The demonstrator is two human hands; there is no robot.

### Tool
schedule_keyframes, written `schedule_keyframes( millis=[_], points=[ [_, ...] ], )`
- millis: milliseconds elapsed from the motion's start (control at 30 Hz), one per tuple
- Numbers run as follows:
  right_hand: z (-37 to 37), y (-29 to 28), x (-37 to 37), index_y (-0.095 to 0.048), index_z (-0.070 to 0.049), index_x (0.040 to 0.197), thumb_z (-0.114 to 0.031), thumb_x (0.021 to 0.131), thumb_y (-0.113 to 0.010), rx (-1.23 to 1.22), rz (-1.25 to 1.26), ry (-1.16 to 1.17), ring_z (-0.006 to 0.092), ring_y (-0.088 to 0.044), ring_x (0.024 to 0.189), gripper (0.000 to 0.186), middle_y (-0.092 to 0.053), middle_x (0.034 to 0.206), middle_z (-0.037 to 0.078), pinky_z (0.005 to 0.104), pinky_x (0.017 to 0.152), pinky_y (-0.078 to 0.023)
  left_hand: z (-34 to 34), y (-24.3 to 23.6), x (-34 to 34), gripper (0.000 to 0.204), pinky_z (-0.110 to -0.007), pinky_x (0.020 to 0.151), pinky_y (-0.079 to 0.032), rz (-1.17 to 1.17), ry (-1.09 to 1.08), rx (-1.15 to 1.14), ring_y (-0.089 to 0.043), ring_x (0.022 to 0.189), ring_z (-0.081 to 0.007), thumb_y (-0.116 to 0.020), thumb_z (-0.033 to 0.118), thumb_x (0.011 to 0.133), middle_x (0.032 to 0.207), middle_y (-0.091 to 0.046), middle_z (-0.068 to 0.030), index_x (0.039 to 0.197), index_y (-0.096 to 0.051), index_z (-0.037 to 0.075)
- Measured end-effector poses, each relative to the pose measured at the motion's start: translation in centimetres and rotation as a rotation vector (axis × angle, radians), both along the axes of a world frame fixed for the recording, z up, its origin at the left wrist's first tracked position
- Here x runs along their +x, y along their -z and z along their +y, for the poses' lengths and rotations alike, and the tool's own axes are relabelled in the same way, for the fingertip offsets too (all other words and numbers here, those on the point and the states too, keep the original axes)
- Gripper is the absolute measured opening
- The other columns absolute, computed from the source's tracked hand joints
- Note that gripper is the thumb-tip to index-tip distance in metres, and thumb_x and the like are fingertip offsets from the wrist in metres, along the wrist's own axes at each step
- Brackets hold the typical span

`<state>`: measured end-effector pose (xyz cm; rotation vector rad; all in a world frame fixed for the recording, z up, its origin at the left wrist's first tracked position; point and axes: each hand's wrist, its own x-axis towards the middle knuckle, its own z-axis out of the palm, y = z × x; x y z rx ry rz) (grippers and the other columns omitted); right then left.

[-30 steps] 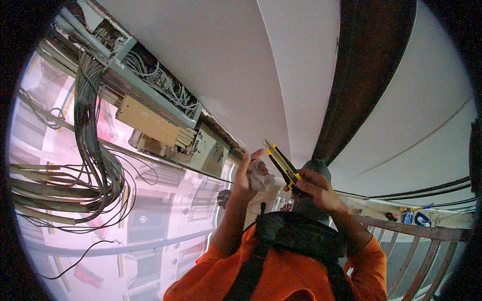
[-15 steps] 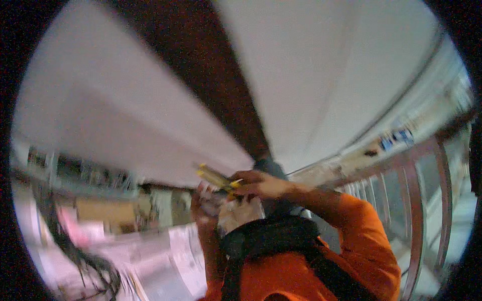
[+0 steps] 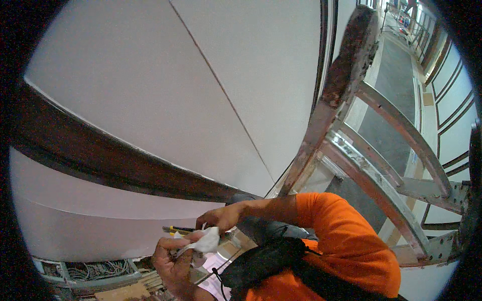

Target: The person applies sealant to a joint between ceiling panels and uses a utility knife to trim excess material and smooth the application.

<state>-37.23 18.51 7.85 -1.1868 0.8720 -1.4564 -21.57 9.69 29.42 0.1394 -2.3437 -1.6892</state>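
My left hand (image 3: 173,258), at the lower middle of the view, has its fingers closed on a crumpled white material (image 3: 206,241), perhaps cloth or paper. My right hand (image 3: 218,215) is just above it, fingers curled on a yellow-and-black utility knife (image 3: 178,230), which lies horizontal behind the white material, its front end pointing left. The hands are close together, and the white material partly hides the knife and my right fingertips. Below them are my orange shirt and a black strap (image 3: 261,266).
A metal ladder-like railing (image 3: 381,188) rises at the right, with a grey walkway (image 3: 396,75) beyond and people's legs far off. A dark beam (image 3: 100,145) crosses white panels (image 3: 175,90). A tray of cables (image 3: 95,271) and boards (image 3: 120,293) are at lower left.
The view has swung toward the railing, so the cable tray moved to the lower left. My hands have drawn closer, and the white material now shows over the knife.
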Motion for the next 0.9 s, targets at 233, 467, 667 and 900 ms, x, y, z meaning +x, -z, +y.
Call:
schedule_keyframes(
  millis=[233, 467, 667, 900],
  points=[
    [2.1, -0.6, -0.1, -0.050, -0.002, 0.142, -0.021, 0.092, -0.077, -0.046, 0.028, -0.026, 0.0221, -0.072, 0.100, 0.060, -0.074, 0.118, 0.010, 0.0355, 0.077, -0.059, 7.7, -6.2, -9.2, 0.035, -0.039, 0.088, -0.056, 0.497, 0.357, -0.592, -0.074, 0.096, -0.0297, -0.091, 0.002, 0.066, 0.091, -0.076, -0.0137, 0.096, -0.074, 0.010],
    [3.3, -2.1, -0.1, -0.049, -0.002, 0.142, -0.021, 0.092, -0.077, -0.044, 0.064, -0.013, 0.0217, -0.072, 0.100, 0.059, -0.074, 0.118, 0.009, 0.0352, 0.077, -0.059, 11.3, -10.7, -11.0, 0.029, -0.030, 0.072, -0.054, 0.485, 0.382, -0.389, -0.069, 0.082, -0.0189, -0.090, 0.003, 0.070, 0.093, -0.072, -0.0104, 0.091, -0.070, 0.006],
    [3.3, -2.2, -0.5, -0.049, -0.003, 0.142, -0.021, 0.093, -0.076, -0.064, 0.079, -0.004, 0.0213, -0.072, 0.100, 0.059, -0.074, 0.119, 0.009, 0.0351, 0.077, -0.059, 16.6, -12.4, -13.0, 0.026, -0.027, 0.067, -0.054, 0.723, 0.458, -0.224, -0.067, 0.079, -0.0139, -0.089, 0.004, 0.079, 0.087, -0.071, -0.0091, 0.090, -0.065, 0.005],
    [2.0, -3.2, -0.3, -0.049, -0.003, 0.142, -0.021, 0.093, -0.076, -0.029, 0.076, -0.063, 0.0208, -0.072, 0.100, 0.059, -0.074, 0.119, 0.009, 0.0348, 0.078, -0.059, 23.4, -16.2, -13.1, 0.019, -0.031, 0.064, -0.056, 0.741, 0.379, 0.249, -0.069, 0.077, -0.0161, -0.083, 0.009, 0.088, 0.090, -0.072, -0.0080, 0.094, -0.065, 0.007]
  ],
)
